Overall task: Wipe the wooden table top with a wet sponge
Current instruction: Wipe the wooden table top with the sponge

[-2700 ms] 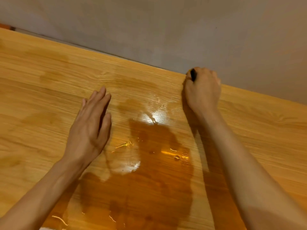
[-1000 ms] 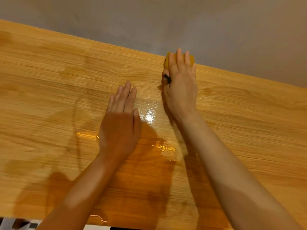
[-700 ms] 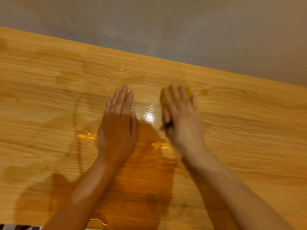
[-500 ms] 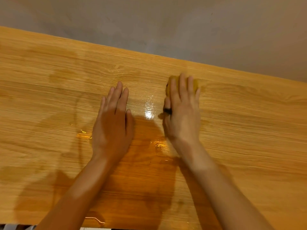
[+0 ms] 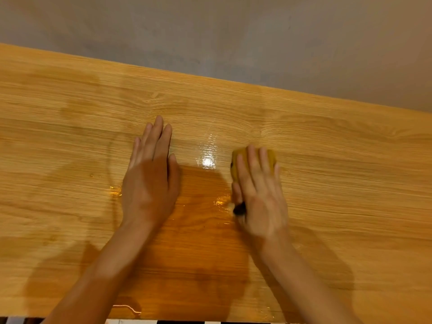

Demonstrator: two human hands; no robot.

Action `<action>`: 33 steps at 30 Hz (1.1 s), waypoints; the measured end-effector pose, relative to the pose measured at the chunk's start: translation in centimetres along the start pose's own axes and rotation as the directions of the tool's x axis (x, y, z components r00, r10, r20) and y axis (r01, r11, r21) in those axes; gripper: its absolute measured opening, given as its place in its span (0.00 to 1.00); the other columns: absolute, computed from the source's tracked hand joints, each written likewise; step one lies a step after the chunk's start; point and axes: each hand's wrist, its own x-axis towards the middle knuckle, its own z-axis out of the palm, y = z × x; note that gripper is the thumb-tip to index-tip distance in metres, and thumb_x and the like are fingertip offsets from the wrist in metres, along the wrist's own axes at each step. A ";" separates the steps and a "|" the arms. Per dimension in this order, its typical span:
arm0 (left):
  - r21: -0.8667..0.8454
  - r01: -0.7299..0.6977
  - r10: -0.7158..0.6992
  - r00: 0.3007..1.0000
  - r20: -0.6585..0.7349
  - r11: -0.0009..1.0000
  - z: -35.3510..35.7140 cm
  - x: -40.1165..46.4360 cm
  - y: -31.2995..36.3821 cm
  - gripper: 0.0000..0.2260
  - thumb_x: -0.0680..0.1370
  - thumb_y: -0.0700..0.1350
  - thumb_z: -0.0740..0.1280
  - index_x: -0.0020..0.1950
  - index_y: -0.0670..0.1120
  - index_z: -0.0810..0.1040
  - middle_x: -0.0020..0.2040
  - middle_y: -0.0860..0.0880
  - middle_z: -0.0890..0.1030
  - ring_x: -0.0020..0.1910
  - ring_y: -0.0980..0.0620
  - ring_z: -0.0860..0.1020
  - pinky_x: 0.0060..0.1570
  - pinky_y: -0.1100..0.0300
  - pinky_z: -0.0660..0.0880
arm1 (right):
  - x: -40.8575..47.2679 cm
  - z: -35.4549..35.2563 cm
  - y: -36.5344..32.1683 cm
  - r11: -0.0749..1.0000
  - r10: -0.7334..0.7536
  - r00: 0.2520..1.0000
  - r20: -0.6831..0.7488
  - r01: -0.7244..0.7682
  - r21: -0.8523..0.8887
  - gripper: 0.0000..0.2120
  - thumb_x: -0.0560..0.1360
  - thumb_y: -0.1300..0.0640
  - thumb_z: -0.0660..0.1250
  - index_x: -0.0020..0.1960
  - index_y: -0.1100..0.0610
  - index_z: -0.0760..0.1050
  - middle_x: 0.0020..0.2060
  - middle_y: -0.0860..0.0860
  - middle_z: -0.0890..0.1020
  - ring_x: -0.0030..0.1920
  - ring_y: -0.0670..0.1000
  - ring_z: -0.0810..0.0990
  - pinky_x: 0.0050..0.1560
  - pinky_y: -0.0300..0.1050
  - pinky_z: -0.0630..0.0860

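A wooden table top (image 5: pixel 339 178) fills most of the head view, with wet, glossy streaks between my hands. My right hand (image 5: pixel 259 195) presses a yellow sponge (image 5: pixel 271 156) flat onto the wood; only the sponge's far edge shows past my fingers, and its dark scouring side peeks out by my thumb. My left hand (image 5: pixel 152 176) lies flat, palm down, on the table to the left of the sponge, holding nothing. A bright glare spot sits on the wet patch between the two hands.
A grey wall (image 5: pixel 233 38) runs along the table's far edge. The near edge of the table (image 5: pixel 187 318) is at the bottom of the view, with a dark and white patterned floor below it.
My right hand has pulled the sponge back from the far edge toward me, then a little to the right. My left hand has stayed flat in about the same spot.
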 end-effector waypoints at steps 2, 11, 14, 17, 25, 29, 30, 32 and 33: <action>-0.005 -0.011 0.010 1.000 -0.016 1.000 0.1 0.0 0.1 0.23 0.84 0.43 0.54 0.79 0.41 0.61 0.81 0.46 0.59 0.81 0.49 0.54 0.80 0.53 0.49 | 0.9 -0.6 1.7 0.996 -0.088 0.993 0.074 0.090 -0.018 0.25 0.80 0.55 0.53 0.76 0.59 0.59 0.76 0.58 0.60 0.77 0.59 0.52 0.75 0.60 0.50; -0.005 -0.038 0.037 0.998 -0.057 0.999 0.0 -0.1 0.1 0.22 0.84 0.43 0.54 0.78 0.40 0.62 0.80 0.44 0.61 0.80 0.48 0.56 0.80 0.55 0.48 | 1.5 -0.6 2.4 0.982 0.188 0.980 -0.069 -0.187 0.021 0.24 0.82 0.58 0.55 0.77 0.59 0.58 0.77 0.57 0.55 0.78 0.58 0.49 0.76 0.60 0.48; 0.000 -0.052 0.052 0.994 -0.093 0.999 0.2 -0.2 0.1 0.22 0.84 0.41 0.55 0.78 0.39 0.63 0.79 0.43 0.62 0.80 0.47 0.57 0.80 0.53 0.49 | -3.7 -0.7 2.1 0.999 0.049 0.999 0.009 -0.049 0.023 0.25 0.80 0.59 0.57 0.76 0.59 0.60 0.76 0.57 0.59 0.77 0.58 0.53 0.75 0.60 0.52; 0.030 -0.079 0.082 0.989 -0.123 0.996 0.5 0.1 -0.1 0.21 0.84 0.40 0.56 0.77 0.38 0.64 0.79 0.41 0.63 0.80 0.45 0.59 0.80 0.52 0.51 | 2.7 -1.3 4.3 1.000 0.019 1.000 0.003 -0.019 -0.025 0.27 0.77 0.60 0.60 0.75 0.59 0.61 0.76 0.57 0.60 0.77 0.59 0.54 0.76 0.59 0.53; 0.022 -0.055 0.056 0.996 -0.065 0.998 0.2 -0.4 -0.1 0.22 0.85 0.40 0.56 0.79 0.39 0.61 0.80 0.43 0.61 0.80 0.47 0.56 0.80 0.55 0.48 | -1.6 -0.9 1.6 0.995 0.090 0.996 -0.010 -0.089 0.053 0.27 0.78 0.60 0.55 0.77 0.58 0.59 0.77 0.56 0.57 0.78 0.57 0.50 0.77 0.58 0.48; 0.029 -0.120 0.119 0.992 0.031 0.992 -1.2 -1.9 -0.3 0.24 0.85 0.41 0.57 0.80 0.39 0.57 0.81 0.43 0.57 0.81 0.48 0.53 0.80 0.53 0.47 | -3.7 -2.8 5.2 0.987 0.134 0.991 0.029 -0.136 0.083 0.24 0.81 0.55 0.55 0.76 0.53 0.60 0.78 0.52 0.56 0.78 0.53 0.48 0.77 0.59 0.47; 0.025 -0.119 0.117 0.992 0.050 0.993 -1.7 -2.6 -0.6 0.24 0.85 0.41 0.57 0.80 0.39 0.56 0.81 0.44 0.56 0.81 0.48 0.52 0.80 0.52 0.48 | -3.2 -3.0 5.4 0.965 0.237 0.971 -0.015 -0.234 0.118 0.24 0.81 0.56 0.54 0.76 0.53 0.61 0.78 0.52 0.56 0.78 0.53 0.47 0.77 0.59 0.46; -0.004 -0.080 0.080 0.994 0.074 0.997 -2.4 -4.2 -1.2 0.24 0.85 0.43 0.57 0.80 0.40 0.57 0.81 0.45 0.56 0.81 0.49 0.52 0.80 0.53 0.47 | -2.4 -2.6 4.2 0.907 0.401 0.911 -0.093 -0.380 0.181 0.24 0.81 0.56 0.52 0.76 0.55 0.61 0.77 0.52 0.56 0.78 0.53 0.47 0.77 0.59 0.45; -0.018 -0.062 0.063 0.995 0.079 0.998 -2.6 -4.8 -1.6 0.24 0.85 0.44 0.57 0.80 0.41 0.57 0.81 0.46 0.56 0.81 0.50 0.51 0.80 0.55 0.46 | -2.2 -1.9 3.0 0.891 0.438 0.891 -0.121 -0.412 0.193 0.24 0.80 0.55 0.52 0.76 0.55 0.61 0.77 0.52 0.56 0.78 0.53 0.47 0.77 0.58 0.45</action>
